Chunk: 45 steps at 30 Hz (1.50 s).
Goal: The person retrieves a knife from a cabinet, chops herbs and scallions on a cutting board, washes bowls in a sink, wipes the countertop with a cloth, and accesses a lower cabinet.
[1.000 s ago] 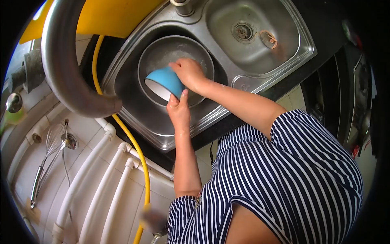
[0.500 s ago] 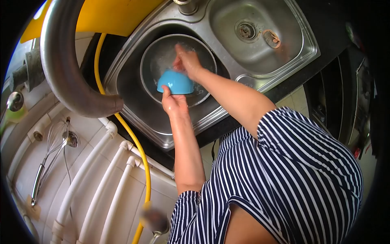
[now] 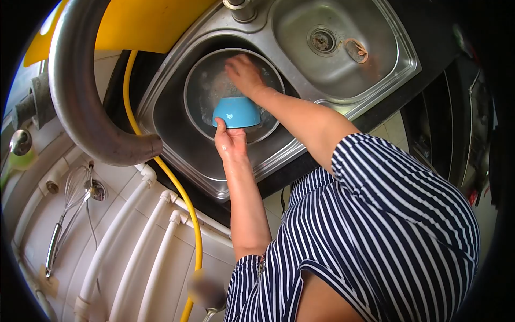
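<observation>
My left hand (image 3: pixel 230 142) is closed on the rim of a light blue bowl (image 3: pixel 236 113), thumb on its outer side. The bowl is tipped, its narrower base turned away from me and its wide rim toward my wrist. Most of the left fingers are hidden behind it. Beyond the bowl, my right hand (image 3: pixel 245 74) is over the water in a round metal basin (image 3: pixel 188 102). Its fingers look outstretched and slightly blurred, and nothing shows in them. The basin sits inside the left sink bowl (image 3: pixel 169 126) and holds cloudy, bubbly water.
A second sink bowl (image 3: pixel 295 37) has a drain and a small oval item (image 3: pixel 355 51) beside it. The tap base (image 3: pixel 240 9) stands behind. A thick curved metal pipe (image 3: pixel 70 96) and a yellow hose (image 3: pixel 177 180) lie left. A whisk (image 3: pixel 75 188) hangs on the tiles.
My right hand has left the bowl's base and moved farther over the basin water. The bowl, in my left hand, has shifted slightly right and toward me.
</observation>
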### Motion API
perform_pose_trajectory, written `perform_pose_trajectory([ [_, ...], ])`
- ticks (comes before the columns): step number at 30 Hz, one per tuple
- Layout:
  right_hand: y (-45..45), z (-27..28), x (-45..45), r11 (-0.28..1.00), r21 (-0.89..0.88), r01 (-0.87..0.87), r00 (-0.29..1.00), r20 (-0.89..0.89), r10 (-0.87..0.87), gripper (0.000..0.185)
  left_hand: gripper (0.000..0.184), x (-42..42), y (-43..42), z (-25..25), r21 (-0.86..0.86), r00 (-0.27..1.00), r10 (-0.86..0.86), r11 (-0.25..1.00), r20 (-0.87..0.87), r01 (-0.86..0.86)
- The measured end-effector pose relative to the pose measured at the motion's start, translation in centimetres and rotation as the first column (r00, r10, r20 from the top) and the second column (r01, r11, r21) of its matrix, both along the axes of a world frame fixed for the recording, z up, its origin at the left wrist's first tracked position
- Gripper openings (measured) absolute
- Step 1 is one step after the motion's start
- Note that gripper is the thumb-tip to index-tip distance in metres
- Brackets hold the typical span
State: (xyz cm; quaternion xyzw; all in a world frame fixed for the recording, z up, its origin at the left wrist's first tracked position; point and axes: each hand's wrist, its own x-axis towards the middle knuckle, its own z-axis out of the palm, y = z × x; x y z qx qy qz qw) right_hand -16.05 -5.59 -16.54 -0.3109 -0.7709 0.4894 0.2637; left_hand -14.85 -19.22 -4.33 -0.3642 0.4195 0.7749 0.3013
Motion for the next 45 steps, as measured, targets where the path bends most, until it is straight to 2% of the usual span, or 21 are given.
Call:
perform_pose_trajectory([
  [2, 0.4, 0.6, 0.2, 0.983, -0.097, 0.157, 0.986, 0.074, -0.150, 0.033, 0.037, -0.2, -0.1, -0.2, 0.004, 1.000, -0.016, 1.000, -0.007, 0.016],
  [3, 0.5, 1.0, 0.3, 0.698, -0.702, 0.140, 0.989, 0.060, -0.138, 0.040, 0.036, -0.5, -0.3, -0.2, 0.014, 0.999, -0.040, 0.999, -0.016, 0.040],
  [4, 0.8, 1.5, 0.2, 0.105, -0.993, 0.055, 0.989, 0.040, -0.139, 0.047, 0.036, -0.7, -0.5, -0.2, 0.014, 0.999, -0.039, 0.999, -0.017, 0.039],
  [6, 1.0, 4.8, 0.9, 0.175, -0.981, -0.081, 0.995, -0.091, -0.048, 0.057, 0.035, -1.0, -0.6, -0.3, -0.004, 0.997, -0.081, 0.997, 0.001, 0.081],
  [8, 0.7, 9.7, 2.2, 0.391, -0.870, -0.299, 0.927, -0.168, 0.337, 0.053, 0.034, -1.2, -1.4, -1.2, -0.005, 0.997, -0.071, 0.997, -0.005, 0.071],
  [10, -0.8, 12.2, 4.3, 0.598, -0.531, -0.600, 0.781, -0.230, 0.580, 0.049, 0.033, -1.4, -2.2, -1.9, 0.003, 0.998, -0.063, 0.998, -0.017, 0.063],
  [12, -2.6, 11.8, 5.2, 0.792, 0.196, -0.578, 0.729, -0.312, 0.609, 0.045, 0.033, -0.9, -3.6, -1.6, 0.254, 0.972, -0.212, 0.939, -0.103, 0.231],
  [13, -2.1, 12.1, 4.8, 0.761, 0.331, -0.557, 0.685, -0.335, 0.647, 0.044, 0.032, -0.5, -2.7, 0.0, 0.210, 0.968, -0.219, 0.948, -0.121, 0.241],
  [14, -1.0, 13.3, 3.8, 0.761, 0.332, -0.557, 0.684, -0.337, 0.647, 0.044, 0.032, -0.4, -2.3, 0.3, 0.209, 0.968, -0.219, 0.948, -0.123, 0.241],
  [15, 0.1, 14.5, 2.4, 0.614, 0.213, -0.760, 0.637, 0.056, 0.769, 0.043, 0.030, -0.3, -1.9, 0.5, 0.096, 0.930, -0.316, 0.936, -0.187, 0.338],
  [16, 1.2, 15.6, 1.2, 0.477, 0.000, -0.879, 0.434, 0.415, 0.799, 0.042, 0.029, -0.3, -1.6, 0.8, -0.025, 0.879, -0.416, 0.906, -0.233, 0.423],
  [20, 5.0, 12.5, -3.3, 0.312, -0.651, -0.692, 0.188, 0.255, 0.948, 0.044, 0.044, 0.0, -0.9, 5.1, 0.088, 0.809, -0.527, 0.821, -0.260, 0.564],
  [21, 5.4, 11.3, -3.1, 0.311, -0.650, -0.694, 0.188, 0.253, 0.949, 0.044, 0.044, 0.1, -1.2, 5.3, 0.086, 0.809, -0.527, 0.822, -0.261, 0.563],
  [23, 6.1, 9.9, -1.4, -0.063, -0.922, -0.382, 0.407, -0.229, 0.884, 0.044, 0.052, 0.5, -1.6, 5.5, 0.269, 0.894, -0.358, 0.863, -0.269, 0.427],
  [32, 4.3, 8.6, 4.1, 0.058, -0.998, -0.036, 0.731, 0.013, 0.682, 0.054, 0.054, 3.6, -3.2, 4.1, 0.289, 0.960, -0.251, 0.917, -0.122, 0.276],
  [35, 3.8, 8.0, 4.6, 0.165, -0.982, 0.087, 0.742, 0.175, 0.647, 0.054, 0.050, 4.2, -3.1, 4.1, 0.261, 0.946, -0.282, 0.912, -0.161, 0.317],
  [37, 3.6, 7.9, 4.9, 0.438, -0.898, 0.024, 0.735, 0.313, 0.601, 0.055, 0.047, 4.1, -2.7, 3.9, 0.203, 0.926, -0.311, 0.913, -0.214, 0.353],
  [38, 3.2, 7.2, 5.1, 0.440, -0.898, 0.026, 0.736, 0.315, 0.599, 0.055, 0.047, 3.9, -2.3, 3.7, 0.205, 0.926, -0.312, 0.912, -0.213, 0.354],
  [40, 2.0, 5.9, 5.6, 0.533, -0.846, 0.010, 0.879, 0.262, 0.399, 0.057, 0.053, 3.3, -1.2, 2.9, 0.016, 0.800, -0.485, 0.852, -0.352, 0.523],
  [43, 1.4, 8.5, 5.2, 0.587, -0.791, 0.170, 0.840, 0.428, 0.334, 0.067, 0.044, 1.9, 0.2, 0.9, -0.149, 0.700, -0.611, 0.783, -0.371, 0.604],
  [45, 1.2, 9.3, 5.7, 0.489, -0.831, 0.264, 0.866, 0.428, 0.259, 0.076, 0.033, 1.6, 0.9, -0.2, -0.391, 0.533, -0.763, 0.645, -0.365, 0.656],
])
